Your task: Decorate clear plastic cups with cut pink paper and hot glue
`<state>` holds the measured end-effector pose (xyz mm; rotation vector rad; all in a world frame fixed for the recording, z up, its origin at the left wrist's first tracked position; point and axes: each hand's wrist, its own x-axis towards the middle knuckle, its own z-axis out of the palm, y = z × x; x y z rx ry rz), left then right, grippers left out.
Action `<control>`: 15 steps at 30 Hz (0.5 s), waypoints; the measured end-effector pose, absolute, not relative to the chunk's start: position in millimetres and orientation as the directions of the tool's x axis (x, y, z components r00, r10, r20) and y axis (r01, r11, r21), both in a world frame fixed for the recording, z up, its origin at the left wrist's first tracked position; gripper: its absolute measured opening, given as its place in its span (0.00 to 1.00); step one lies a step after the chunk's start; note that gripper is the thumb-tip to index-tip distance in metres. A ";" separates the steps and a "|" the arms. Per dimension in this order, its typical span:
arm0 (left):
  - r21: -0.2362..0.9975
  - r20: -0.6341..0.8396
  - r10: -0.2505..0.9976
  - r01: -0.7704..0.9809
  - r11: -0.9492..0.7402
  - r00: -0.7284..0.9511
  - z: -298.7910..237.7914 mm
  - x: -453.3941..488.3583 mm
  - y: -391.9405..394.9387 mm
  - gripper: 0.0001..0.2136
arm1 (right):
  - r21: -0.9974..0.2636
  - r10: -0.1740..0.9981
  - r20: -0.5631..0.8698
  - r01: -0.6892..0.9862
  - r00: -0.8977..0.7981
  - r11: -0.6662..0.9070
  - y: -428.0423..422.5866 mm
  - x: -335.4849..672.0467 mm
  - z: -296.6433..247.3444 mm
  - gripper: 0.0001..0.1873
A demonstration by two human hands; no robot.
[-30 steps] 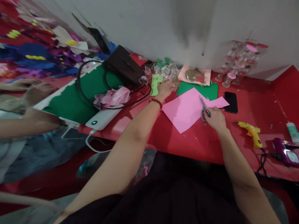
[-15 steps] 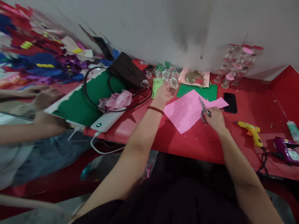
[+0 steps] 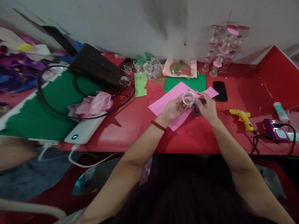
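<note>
My left hand (image 3: 174,108) holds a small clear plastic cup (image 3: 188,98) above a pink paper sheet (image 3: 168,99) on the red table (image 3: 130,130). A red bead bracelet is on that wrist. Close beside the cup, my right hand (image 3: 207,107) grips grey-handled scissors (image 3: 195,107), fingers through the handles. The two hands almost touch over the pink sheet. More clear cups (image 3: 147,67) lie clustered at the back by the wall.
A black phone (image 3: 220,91), a yellow glue gun (image 3: 240,117), a purple device (image 3: 275,134) and a glue bottle (image 3: 279,111) lie to the right. Green sheets (image 3: 187,84), a dark bag (image 3: 95,65), black cable, crumpled pink paper (image 3: 93,104) and a white power bank (image 3: 81,132) lie left.
My left hand has pulled back from the cluster of cups with one cup in it and come next to my right hand. The camera has swung right.
</note>
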<state>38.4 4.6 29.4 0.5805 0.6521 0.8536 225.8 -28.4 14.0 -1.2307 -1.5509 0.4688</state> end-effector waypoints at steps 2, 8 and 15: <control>0.732 -0.232 0.818 -0.460 0.503 0.526 24.4 36.2 4.0 0.10 | -0.786 0.867 0.495 0.458 0.062 0.416 -29.4 224.0 14.7 0.15; 0.818 -0.115 0.797 -0.399 0.415 0.593 16.6 32.9 -1.7 0.11 | -0.767 0.851 0.513 0.505 0.113 0.396 -32.7 222.1 17.1 0.08; 0.873 -0.040 0.794 -0.365 0.323 0.607 12.0 29.8 0.5 0.20 | -0.789 0.828 0.533 0.456 0.175 0.412 -31.7 221.4 15.0 0.07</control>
